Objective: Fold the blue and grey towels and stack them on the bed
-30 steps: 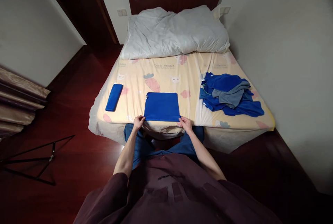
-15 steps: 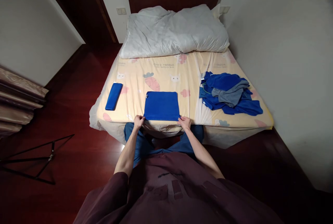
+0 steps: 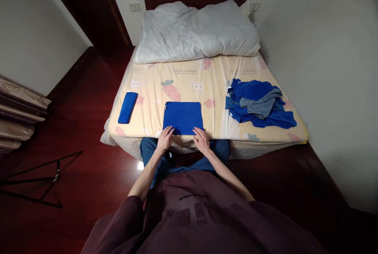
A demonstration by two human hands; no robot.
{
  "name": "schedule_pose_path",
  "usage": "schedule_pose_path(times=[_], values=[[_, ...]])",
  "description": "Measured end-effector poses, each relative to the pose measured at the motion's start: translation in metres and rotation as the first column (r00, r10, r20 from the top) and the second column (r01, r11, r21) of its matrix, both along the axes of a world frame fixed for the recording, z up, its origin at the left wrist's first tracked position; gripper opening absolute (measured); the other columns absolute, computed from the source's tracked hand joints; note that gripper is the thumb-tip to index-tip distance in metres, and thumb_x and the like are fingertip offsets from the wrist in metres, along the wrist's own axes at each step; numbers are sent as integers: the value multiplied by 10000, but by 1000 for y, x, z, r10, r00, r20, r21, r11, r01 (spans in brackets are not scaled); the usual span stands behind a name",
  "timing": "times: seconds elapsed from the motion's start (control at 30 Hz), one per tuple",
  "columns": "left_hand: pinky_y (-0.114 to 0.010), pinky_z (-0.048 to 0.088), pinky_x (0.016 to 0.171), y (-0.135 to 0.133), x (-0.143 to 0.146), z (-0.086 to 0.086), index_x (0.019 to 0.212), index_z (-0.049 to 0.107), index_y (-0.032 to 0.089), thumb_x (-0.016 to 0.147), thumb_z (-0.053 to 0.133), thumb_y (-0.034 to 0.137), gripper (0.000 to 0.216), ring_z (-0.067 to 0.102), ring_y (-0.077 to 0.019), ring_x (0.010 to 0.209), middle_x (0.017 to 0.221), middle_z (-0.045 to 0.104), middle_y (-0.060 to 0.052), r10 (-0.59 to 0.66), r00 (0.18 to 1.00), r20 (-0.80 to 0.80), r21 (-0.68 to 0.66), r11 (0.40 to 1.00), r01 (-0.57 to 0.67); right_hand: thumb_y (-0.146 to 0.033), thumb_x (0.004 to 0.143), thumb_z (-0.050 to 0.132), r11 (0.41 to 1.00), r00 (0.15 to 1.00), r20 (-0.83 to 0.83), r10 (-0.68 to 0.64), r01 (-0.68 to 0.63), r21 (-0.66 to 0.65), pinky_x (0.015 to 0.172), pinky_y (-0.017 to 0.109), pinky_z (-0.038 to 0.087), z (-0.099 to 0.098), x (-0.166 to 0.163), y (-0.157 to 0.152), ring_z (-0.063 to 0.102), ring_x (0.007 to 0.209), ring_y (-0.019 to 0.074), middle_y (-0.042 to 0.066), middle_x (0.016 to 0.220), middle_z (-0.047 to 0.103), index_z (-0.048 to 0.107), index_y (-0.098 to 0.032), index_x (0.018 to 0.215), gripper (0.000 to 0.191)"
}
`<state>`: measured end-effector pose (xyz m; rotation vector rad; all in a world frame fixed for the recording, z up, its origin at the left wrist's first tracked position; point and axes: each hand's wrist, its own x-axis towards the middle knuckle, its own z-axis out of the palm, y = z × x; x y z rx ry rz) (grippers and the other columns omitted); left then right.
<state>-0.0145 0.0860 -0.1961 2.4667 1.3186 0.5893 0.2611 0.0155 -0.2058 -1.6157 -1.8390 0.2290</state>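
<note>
A flat blue cloth (image 3: 183, 116), folded to a rectangle, lies at the near edge of the bed. On its near left corner rests my left hand (image 3: 165, 139), fingers stretched out. My right hand (image 3: 201, 139) lies open on the near right part of the same cloth. Both hands touch the cloth from above without gripping it. Further left is a narrow folded blue cloth (image 3: 128, 107). To the right sits a crumpled pile of blue and grey cloths (image 3: 260, 103).
The bed's sheet (image 3: 153, 84) is pale yellow with carrot and rabbit prints. A rumpled white quilt (image 3: 197, 33) lies at the head end. A black tripod (image 3: 56, 177) stands on the dark red floor at left, near a curtain (image 3: 20, 112).
Both hands have let go of the cloth's near corners and moved inward, and their fingers now lie flat on its near edge. The view has shifted slightly.
</note>
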Motion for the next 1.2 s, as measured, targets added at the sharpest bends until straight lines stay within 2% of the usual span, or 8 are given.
schedule_pose_path(times=[0.07, 0.13, 0.33, 0.53, 0.67, 0.8, 0.97, 1.2], values=[[-505, 294, 1271, -5, 10, -3, 1529, 509, 174, 1019, 414, 218, 520, 315, -294, 1562, 1646, 421, -124, -58, 996, -63, -6, 998, 58, -208, 1027, 408, 991, 987, 90, 130, -126, -50, 1281, 449, 324, -3, -9, -1, 421, 1515, 226, 63, 1592, 512, 563, -215, 1512, 509], [-536, 252, 1284, -6, 15, -9, 1560, 478, 171, 1012, 421, 219, 553, 266, -317, 1585, 1674, 374, -129, -46, 992, -115, -19, 999, 44, -205, 1037, 386, 981, 973, 146, 180, -167, -97, 1302, 468, 280, -10, -13, 0, 355, 1557, 222, 56, 1641, 440, 498, -212, 1566, 540], [-542, 236, 1289, 0, 3, -26, 1573, 466, 134, 988, 403, 193, 591, 212, -342, 1600, 1677, 357, -153, 30, 986, -161, -61, 997, -40, -212, 1051, 341, 975, 972, 195, 130, -89, -203, 1304, 517, 258, -28, 5, 3, 319, 1574, 256, 84, 1657, 399, 485, -168, 1572, 542], [-538, 225, 1294, 4, -5, -28, 1602, 410, 129, 939, 398, 124, 663, 179, -318, 1611, 1695, 314, -161, 47, 984, -175, -80, 995, -62, -199, 1045, 336, 978, 977, 207, 53, -9, -207, 1302, 543, 244, -32, 20, 6, 333, 1568, 268, 103, 1659, 385, 490, -146, 1566, 546], [-568, 219, 1289, 7, -3, -28, 1608, 402, 130, 920, 390, 82, 690, 134, -337, 1617, 1702, 290, -172, 64, 977, -204, -73, 994, -80, -184, 1029, 358, 980, 979, 198, 52, -12, -197, 1299, 532, 264, -32, 22, 8, 362, 1554, 268, 110, 1644, 409, 491, -131, 1565, 555], [-592, 259, 1271, 15, -1, -29, 1593, 438, 175, 916, 365, 59, 691, 195, -329, 1607, 1672, 365, -163, 91, 974, -207, -80, 991, -109, -115, 966, 401, 981, 982, 181, 53, -18, -191, 1301, 512, 276, -32, 25, 15, 410, 1529, 256, 114, 1601, 476, 512, -124, 1550, 594], [-595, 292, 1260, 27, 2, -27, 1580, 468, 199, 914, 332, 37, 699, 339, -321, 1555, 1597, 486, -160, 89, 969, -232, -100, 988, -115, -22, 864, 452, 972, 987, 159, 15, 23, -232, 1245, 474, 390, -37, 34, 37, 517, 1456, 255, 120, 1512, 579, 611, -133, 1467, 633], [-547, 277, 1276, 35, 11, -15, 1519, 537, 78, 937, 310, 30, 627, 401, -355, 1517, 1583, 472, -240, 109, 950, -293, -154, 975, -159, -37, 852, 469, 956, 998, 36, -49, 57, -286, 1205, 440, 470, -45, 38, 52, 571, 1407, 232, 54, 1434, 651, 678, -217, 1409, 622]])
